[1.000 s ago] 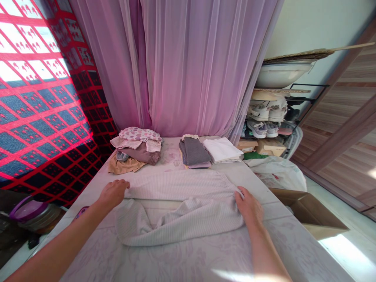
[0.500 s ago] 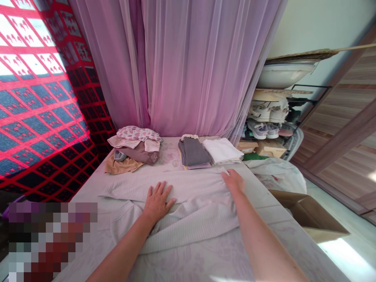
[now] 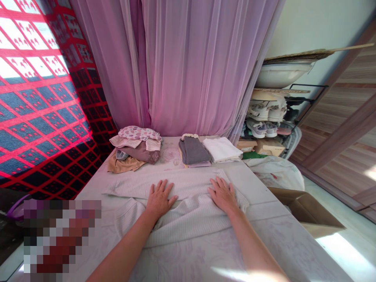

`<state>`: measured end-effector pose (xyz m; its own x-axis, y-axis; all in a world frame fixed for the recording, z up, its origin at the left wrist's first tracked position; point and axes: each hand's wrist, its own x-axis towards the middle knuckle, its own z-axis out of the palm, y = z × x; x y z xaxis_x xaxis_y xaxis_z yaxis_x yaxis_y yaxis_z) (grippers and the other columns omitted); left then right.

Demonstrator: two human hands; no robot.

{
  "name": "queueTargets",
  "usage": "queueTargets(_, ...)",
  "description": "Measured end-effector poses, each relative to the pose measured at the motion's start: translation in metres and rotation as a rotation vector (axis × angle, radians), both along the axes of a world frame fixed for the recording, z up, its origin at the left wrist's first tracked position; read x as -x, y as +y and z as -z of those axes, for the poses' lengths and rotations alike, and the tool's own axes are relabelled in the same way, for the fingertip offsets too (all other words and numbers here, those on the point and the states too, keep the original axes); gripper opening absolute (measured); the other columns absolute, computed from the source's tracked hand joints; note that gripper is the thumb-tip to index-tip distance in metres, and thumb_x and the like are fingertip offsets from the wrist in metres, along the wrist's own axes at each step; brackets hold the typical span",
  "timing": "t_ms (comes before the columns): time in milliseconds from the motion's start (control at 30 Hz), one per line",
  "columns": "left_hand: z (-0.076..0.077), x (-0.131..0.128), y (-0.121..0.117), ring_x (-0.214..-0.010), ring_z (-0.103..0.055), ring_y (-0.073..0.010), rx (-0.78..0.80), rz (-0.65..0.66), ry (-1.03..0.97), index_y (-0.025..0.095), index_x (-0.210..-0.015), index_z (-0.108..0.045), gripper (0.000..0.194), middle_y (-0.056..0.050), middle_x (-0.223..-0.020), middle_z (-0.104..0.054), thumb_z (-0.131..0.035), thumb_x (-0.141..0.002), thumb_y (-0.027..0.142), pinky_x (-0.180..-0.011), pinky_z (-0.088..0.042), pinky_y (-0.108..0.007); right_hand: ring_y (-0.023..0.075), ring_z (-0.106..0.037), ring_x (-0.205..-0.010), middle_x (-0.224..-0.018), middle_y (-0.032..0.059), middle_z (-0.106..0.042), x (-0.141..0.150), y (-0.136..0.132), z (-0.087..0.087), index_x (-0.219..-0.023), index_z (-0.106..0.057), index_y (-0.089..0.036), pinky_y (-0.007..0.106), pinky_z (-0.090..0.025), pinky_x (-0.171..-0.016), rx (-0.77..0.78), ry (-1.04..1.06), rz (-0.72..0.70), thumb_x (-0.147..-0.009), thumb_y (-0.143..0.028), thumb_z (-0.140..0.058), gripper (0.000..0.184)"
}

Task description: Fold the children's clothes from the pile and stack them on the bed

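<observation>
A pale ribbed garment point(image 3: 188, 223) lies spread across the bed point(image 3: 279, 250) in front of me. My left hand point(image 3: 160, 197) rests flat on its middle, fingers spread. Pressed on the cloth to the right of it is my right hand point(image 3: 223, 194), also flat with fingers apart. Neither hand grips anything.
At the far end of the bed lie a loose heap of clothes point(image 3: 135, 150), a folded grey stack point(image 3: 194, 152) and a folded white stack point(image 3: 222, 149). A pink curtain point(image 3: 190, 66) hangs behind. A cardboard box point(image 3: 305, 213) and a shoe rack point(image 3: 270, 113) stand to the right.
My left hand slid from the garment's left edge to its middle. My right hand moved up along the right edge, then came back inward and laid flat on the cloth.
</observation>
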<state>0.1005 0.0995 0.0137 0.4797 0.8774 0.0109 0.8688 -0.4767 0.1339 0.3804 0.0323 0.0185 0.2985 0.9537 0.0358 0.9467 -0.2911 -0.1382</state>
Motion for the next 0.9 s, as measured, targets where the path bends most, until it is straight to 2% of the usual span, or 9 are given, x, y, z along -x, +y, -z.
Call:
queueTargets(100,-0.010,0.006,0.000,-0.146,-0.025,-0.0310,0.109,0.018,-0.051,0.026,-0.143,-0.046,0.056,-0.012,-0.157,-0.033,-0.039,-0.095,0.053,-0.115,-0.018,-0.058,0.0273,-0.032,-0.141,-0.153,0.0105,-0.039,0.003,-0.013,-0.009,-0.140,-0.049,-0.022,0.057,-0.023,-0.114,-0.083,0.087,0.007,-0.094,-0.035,-0.041,0.049)
queueTargets(200,-0.024,0.020,-0.014,-0.145,-0.028,-0.0288,0.212,0.104,-0.153,0.030,-0.124,-0.063,0.045,-0.008,-0.152,-0.042,-0.038,-0.095,0.054,-0.115,-0.018,-0.058,0.0249,-0.048,-0.130,-0.143,0.0105,-0.052,0.009,-0.035,-0.024,-0.126,-0.063,-0.022,0.047,-0.034,-0.111,-0.208,0.340,-0.155,-0.091,-0.035,-0.045,0.042)
queueTargets(300,-0.034,0.038,-0.041,-0.143,-0.029,-0.0322,0.243,0.209,-0.178,0.031,-0.108,-0.070,0.046,-0.005,-0.149,-0.047,-0.047,-0.087,0.065,-0.116,-0.009,-0.062,0.0219,-0.061,-0.114,-0.121,0.0066,-0.068,0.020,-0.063,-0.031,-0.102,-0.075,-0.027,0.040,-0.045,-0.103,-0.135,0.626,-0.396,-0.089,-0.039,-0.050,0.030)
queueTargets(400,-0.041,0.048,-0.065,-0.136,-0.040,-0.0332,0.299,0.261,-0.138,0.032,-0.120,-0.064,0.052,-0.007,-0.143,-0.052,-0.064,-0.076,0.060,-0.116,-0.015,-0.059,0.0236,-0.058,-0.119,-0.118,0.0060,-0.070,0.031,-0.084,-0.026,-0.098,-0.076,-0.027,0.043,-0.042,-0.106,-0.054,0.638,-0.505,-0.083,-0.036,-0.060,0.023)
queueTargets(533,-0.043,0.044,-0.082,-0.117,-0.055,-0.0271,0.292,0.193,-0.126,0.029,-0.123,-0.060,0.043,-0.007,-0.123,-0.064,-0.057,-0.081,0.036,-0.103,-0.037,-0.042,0.0287,-0.045,-0.133,-0.136,0.0072,-0.059,0.037,-0.091,-0.009,-0.118,-0.069,-0.027,0.052,-0.031,-0.112,-0.044,0.411,-0.508,-0.076,-0.031,-0.069,0.042)
queueTargets(600,-0.045,0.035,-0.087,-0.109,-0.059,-0.0263,0.297,0.176,-0.109,0.026,-0.117,-0.062,0.036,-0.007,-0.113,-0.067,-0.049,-0.084,0.031,-0.095,-0.040,-0.039,0.0268,-0.049,-0.129,-0.133,0.0068,-0.061,0.038,-0.087,-0.002,-0.112,-0.071,-0.026,0.049,-0.034,-0.110,-0.107,0.343,-0.498,-0.083,-0.029,-0.062,0.031)
queueTargets(667,-0.049,0.026,-0.092,-0.101,-0.062,-0.0252,0.330,0.186,-0.107,0.024,-0.106,-0.065,0.029,-0.007,-0.104,-0.069,-0.046,-0.085,0.032,-0.087,-0.042,-0.036,0.0241,-0.057,-0.119,-0.121,0.0072,-0.068,0.039,-0.084,0.001,-0.101,-0.072,-0.024,0.044,-0.039,-0.105,-0.194,0.311,-0.477,-0.090,-0.026,-0.051,0.024)
queueTargets(767,-0.057,0.015,-0.096,-0.086,-0.065,-0.0217,0.397,0.193,-0.136,0.023,-0.085,-0.064,0.025,-0.004,-0.090,-0.071,-0.044,-0.086,0.037,-0.073,-0.041,-0.029,0.0210,-0.066,-0.094,-0.096,0.0064,-0.073,0.037,-0.083,-0.003,-0.095,-0.070,-0.023,0.035,-0.047,-0.087,-0.229,0.301,-0.400,-0.096,-0.029,-0.038,0.033)
queueTargets(900,-0.061,0.010,-0.095,-0.079,-0.065,-0.0190,0.452,0.218,-0.222,0.025,-0.096,-0.066,0.027,-0.001,-0.084,-0.072,-0.045,-0.086,0.039,-0.067,-0.040,-0.026,0.0175,-0.064,-0.067,-0.070,0.0018,-0.069,0.030,-0.088,-0.016,-0.085,-0.067,-0.023,0.026,-0.041,-0.063,-0.104,0.263,-0.250,-0.100,-0.040,-0.031,0.043)
